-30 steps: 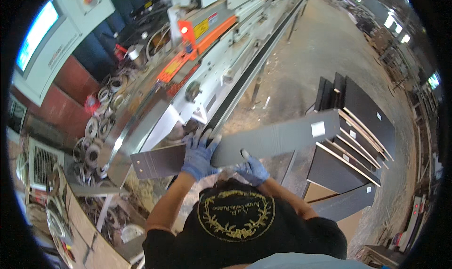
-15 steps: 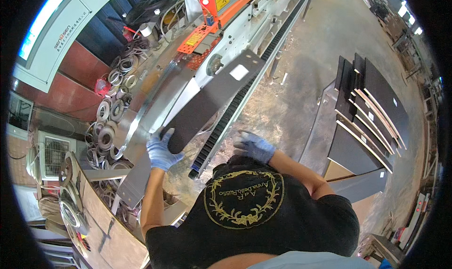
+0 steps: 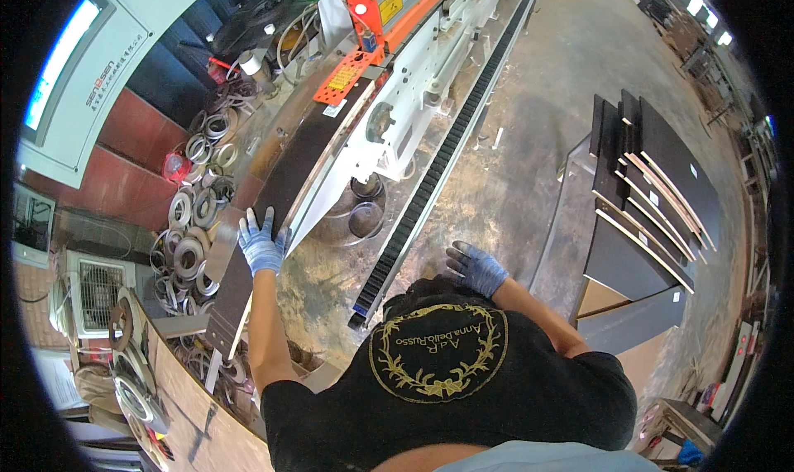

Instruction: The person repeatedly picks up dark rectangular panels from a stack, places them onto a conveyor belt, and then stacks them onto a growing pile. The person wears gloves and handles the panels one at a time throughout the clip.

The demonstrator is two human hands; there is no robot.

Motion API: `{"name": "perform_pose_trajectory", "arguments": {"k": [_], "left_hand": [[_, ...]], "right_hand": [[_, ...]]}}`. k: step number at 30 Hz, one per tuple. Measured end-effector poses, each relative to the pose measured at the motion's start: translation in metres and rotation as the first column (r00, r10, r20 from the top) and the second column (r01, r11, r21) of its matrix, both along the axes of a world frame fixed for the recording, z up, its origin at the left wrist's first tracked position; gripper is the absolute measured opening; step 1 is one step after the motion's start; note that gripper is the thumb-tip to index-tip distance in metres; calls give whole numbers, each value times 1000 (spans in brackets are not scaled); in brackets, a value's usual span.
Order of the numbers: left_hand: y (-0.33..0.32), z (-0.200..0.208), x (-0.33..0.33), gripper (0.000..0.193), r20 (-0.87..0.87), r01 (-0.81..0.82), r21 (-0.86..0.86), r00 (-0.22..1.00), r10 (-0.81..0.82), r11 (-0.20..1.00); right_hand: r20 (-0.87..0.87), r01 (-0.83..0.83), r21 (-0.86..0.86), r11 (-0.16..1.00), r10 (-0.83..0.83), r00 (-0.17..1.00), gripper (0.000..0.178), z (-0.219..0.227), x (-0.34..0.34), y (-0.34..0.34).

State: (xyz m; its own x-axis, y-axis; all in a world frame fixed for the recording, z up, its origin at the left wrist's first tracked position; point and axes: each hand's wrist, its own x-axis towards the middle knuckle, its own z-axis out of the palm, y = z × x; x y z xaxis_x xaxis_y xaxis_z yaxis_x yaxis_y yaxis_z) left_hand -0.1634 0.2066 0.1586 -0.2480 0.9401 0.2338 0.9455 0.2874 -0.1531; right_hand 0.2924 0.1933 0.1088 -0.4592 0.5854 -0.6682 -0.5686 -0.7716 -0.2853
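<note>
White casing (image 3: 157,13) surrounds a lit screen (image 3: 59,71) at the far left, with dark red panels (image 3: 132,129) below it. Nearer, a pale grille (image 3: 101,294) stands left of a heap of coiled strips (image 3: 188,257), and a curved wooden board (image 3: 190,422) fills the near left.

Right of the coils, a long dark panel (image 3: 289,174) lies along the machine bed, running from the near left toward an orange guard (image 3: 341,77); a white label (image 3: 334,108) sits at its far end, just short of the guard. The gloved left hand (image 3: 263,242) rests on the panel with fingers spread, pressing flat rather than clasping it.

Further right, a black ribbed track (image 3: 438,162) slants from near to far beside the white machine frame (image 3: 405,100). The gloved right hand (image 3: 475,267) is right of the track's near end, fingers extended and loosely parted, holding nothing. At the right, dark boards (image 3: 674,162) with pale edges lean in a stack, well apart from that hand.
</note>
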Motion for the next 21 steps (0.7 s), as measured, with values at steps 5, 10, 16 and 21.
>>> {"name": "perform_pose_trajectory", "arguments": {"k": [5,10,16,21], "left_hand": [[15,0,7,59,20,-49,-44,999,49,998],[19,-1,5,61,14,-57,-60,998,58,997],[26,2,11,60,29,-66,-61,997,68,996],[45,-7,14,58,-8,-37,-14,999,37,999]], "right_hand": [[27,27,-22,999,-27,999,38,5,-3,3],[-39,11,-16,1000,-12,999,34,-5,-3,7],[-40,16,-16,1000,-17,999,24,-9,-14,12],[-78,71,-14,997,-72,994,19,-14,-11,10]]}}
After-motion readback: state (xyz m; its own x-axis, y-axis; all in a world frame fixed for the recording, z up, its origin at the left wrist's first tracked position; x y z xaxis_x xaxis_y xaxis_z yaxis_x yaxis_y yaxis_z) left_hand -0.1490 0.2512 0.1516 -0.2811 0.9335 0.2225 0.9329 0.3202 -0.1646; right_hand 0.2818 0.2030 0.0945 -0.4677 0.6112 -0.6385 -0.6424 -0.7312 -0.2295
